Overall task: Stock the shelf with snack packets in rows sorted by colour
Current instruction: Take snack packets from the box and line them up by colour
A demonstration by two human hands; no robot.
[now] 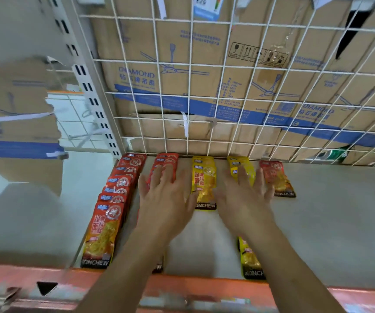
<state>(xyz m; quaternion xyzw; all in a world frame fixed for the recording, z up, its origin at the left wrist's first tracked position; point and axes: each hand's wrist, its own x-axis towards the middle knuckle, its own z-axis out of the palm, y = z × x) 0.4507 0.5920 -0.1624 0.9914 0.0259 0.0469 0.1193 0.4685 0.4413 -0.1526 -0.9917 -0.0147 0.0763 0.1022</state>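
Left hand [166, 199] and right hand [243, 197], fingers spread, amid two red rows [118, 188], two yellow rows [204, 177]

Pale shelf [317, 222] w/ rows of red packets [114, 199] & yellow packets [203, 184].

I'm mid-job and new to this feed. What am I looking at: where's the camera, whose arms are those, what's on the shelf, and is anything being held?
There is one picture, from a camera worn on a person's head, looking forward and down. No machine: each grip is a bare hand. The left hand and right hand reach onto a white shelf, fingers spread flat, holding nothing. From the left, packets lie in rows: a long red row, a short red row under the left hand, a yellow row between the hands, a second yellow row under the right hand, then a lone red packet. Another yellow packet lies near the front edge. Boxes stand behind the shelf.
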